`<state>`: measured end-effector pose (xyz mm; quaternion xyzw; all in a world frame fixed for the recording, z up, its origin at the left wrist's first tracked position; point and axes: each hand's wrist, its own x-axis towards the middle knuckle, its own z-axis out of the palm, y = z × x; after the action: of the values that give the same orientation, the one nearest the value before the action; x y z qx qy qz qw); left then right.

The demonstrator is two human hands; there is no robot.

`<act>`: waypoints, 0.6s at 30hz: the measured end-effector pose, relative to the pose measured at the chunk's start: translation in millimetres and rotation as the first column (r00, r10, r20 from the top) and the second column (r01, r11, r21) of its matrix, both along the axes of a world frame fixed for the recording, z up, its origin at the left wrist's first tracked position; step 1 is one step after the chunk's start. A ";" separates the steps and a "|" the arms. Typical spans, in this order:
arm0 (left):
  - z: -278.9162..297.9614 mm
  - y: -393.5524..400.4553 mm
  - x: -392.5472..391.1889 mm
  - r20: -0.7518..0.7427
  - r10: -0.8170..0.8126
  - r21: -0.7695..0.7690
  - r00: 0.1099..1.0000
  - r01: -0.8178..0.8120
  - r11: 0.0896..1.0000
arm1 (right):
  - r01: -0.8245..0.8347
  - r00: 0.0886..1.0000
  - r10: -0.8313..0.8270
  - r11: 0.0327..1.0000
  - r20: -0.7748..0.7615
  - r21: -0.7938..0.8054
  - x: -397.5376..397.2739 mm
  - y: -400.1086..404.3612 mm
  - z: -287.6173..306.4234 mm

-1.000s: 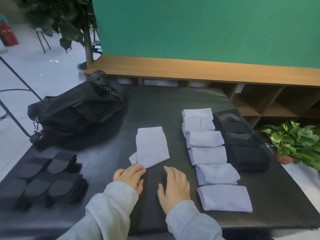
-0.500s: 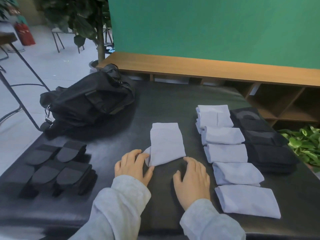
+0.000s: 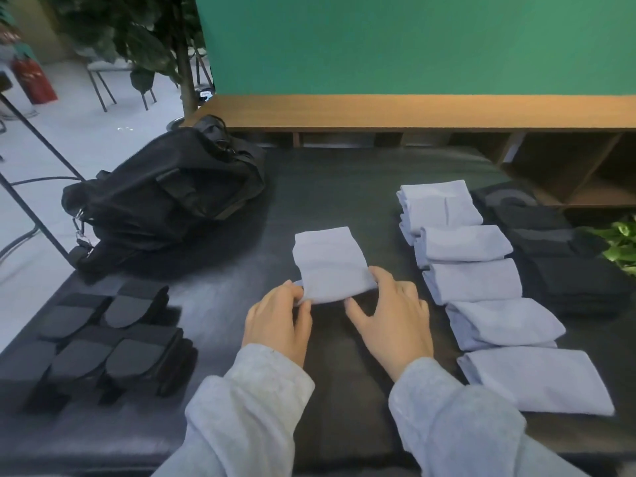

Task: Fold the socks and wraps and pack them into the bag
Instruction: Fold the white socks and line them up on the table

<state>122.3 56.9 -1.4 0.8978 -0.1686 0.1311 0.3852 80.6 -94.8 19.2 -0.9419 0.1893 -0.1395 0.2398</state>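
Grey sleeves [image 3: 254,407] are seen coming in from the near edge, and both hands are laid on the dark tabletop [image 3: 344,390]. The left hand [image 3: 278,321] is closed in a pinch on the near-left corner of a folded pale lilac sock [image 3: 332,266], thumb and fingers gathered on the cloth. The right hand [image 3: 392,321] is set at the sock's near-right edge, fingertips curled onto it and the thumb spread out toward the middle; whether the cloth is truly gripped there cannot be told. The sock itself is lying flat in the centre of the tabletop, just beyond the hands.

To the right, a row of folded lilac socks [image 3: 499,321] is laid out from near to far, each one overlapping or touching the next. Beside that row, further right, a line of dark folded pieces [image 3: 568,270] is stacked; their detail is lost against the dark surface. On the near left, black wraps [image 3: 113,342] are grouped in a tight cluster, rounded ends showing.

Further back on the left, the black bag [image 3: 165,197] is slumped on the tabletop's far-left corner, well apart from the held sock. Behind it all, a wooden shelf [image 3: 413,111] is run along the base of a green wall [image 3: 413,43], and a leafy plant [image 3: 623,246] is glimpsed at the right edge.
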 end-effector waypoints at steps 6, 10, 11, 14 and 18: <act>5.5 4.8 -7.1 -0.052 0.032 -0.205 0.998 -0.042 0.978 | -0.169 0.974 0.113 0.943 0.198 0.288 1.6 -4.5 -9.8; 6.5 6.7 -9.7 -0.123 0.115 -0.257 0.986 -0.143 0.956 | -0.280 0.934 0.139 0.858 0.329 0.431 -2.2 -6.2 -5.7; 7.1 6.9 -10.1 -0.132 0.128 -0.265 0.983 -0.159 0.951 | -0.300 0.928 0.149 0.844 0.343 0.445 -2.5 -6.3 -4.7; 9.8 7.3 -10.9 -0.156 0.142 -0.292 0.977 -0.183 0.939 | -0.325 0.924 0.184 0.839 0.336 0.436 -3.2 -5.9 -5.4; 14.7 5.9 -12.5 -0.178 0.156 -0.305 0.972 -0.205 0.930 | -0.336 0.927 0.213 0.835 0.307 0.436 -4.7 -4.7 -9.0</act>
<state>109.7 62.8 13.3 0.8419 -0.0320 0.1237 0.5243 75.9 -99.5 10.2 -0.8451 0.0486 -0.1677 0.5054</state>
